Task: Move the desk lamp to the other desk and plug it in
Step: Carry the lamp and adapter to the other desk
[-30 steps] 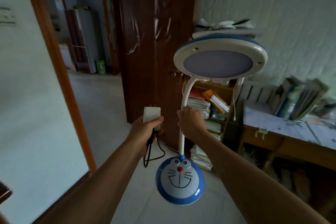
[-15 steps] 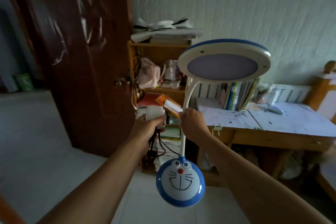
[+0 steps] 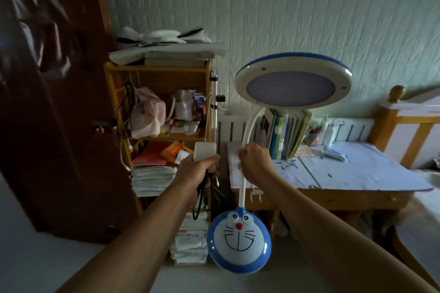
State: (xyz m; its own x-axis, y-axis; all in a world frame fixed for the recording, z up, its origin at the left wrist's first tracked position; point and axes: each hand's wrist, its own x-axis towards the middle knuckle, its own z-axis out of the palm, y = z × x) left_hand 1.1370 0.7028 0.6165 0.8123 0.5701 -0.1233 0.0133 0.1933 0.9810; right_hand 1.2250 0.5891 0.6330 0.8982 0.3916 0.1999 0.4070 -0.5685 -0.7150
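Observation:
I carry a desk lamp in the air, with a round white and blue head (image 3: 292,83), a thin white neck and a blue cartoon-face base (image 3: 238,240). My right hand (image 3: 256,162) is closed around the neck, about halfway up. My left hand (image 3: 197,169) grips the lamp's white power adapter (image 3: 205,152), and its black cord (image 3: 198,200) hangs in a loop below the fist. A wooden desk (image 3: 352,195) with a pale cloth on top stands just behind and to the right of the lamp.
A cluttered wooden shelf (image 3: 166,126) with bags, books and paper stacks stands left of the desk. Upright books (image 3: 285,135) line the desk's back edge. A dark wooden door (image 3: 47,102) fills the left. A wooden bed frame (image 3: 409,126) is at the right.
The view has swung right and closer: the doorway has gone out of sight, and the shelf and desk now sit ahead. Both hands keep the same grips on the adapter and the neck.

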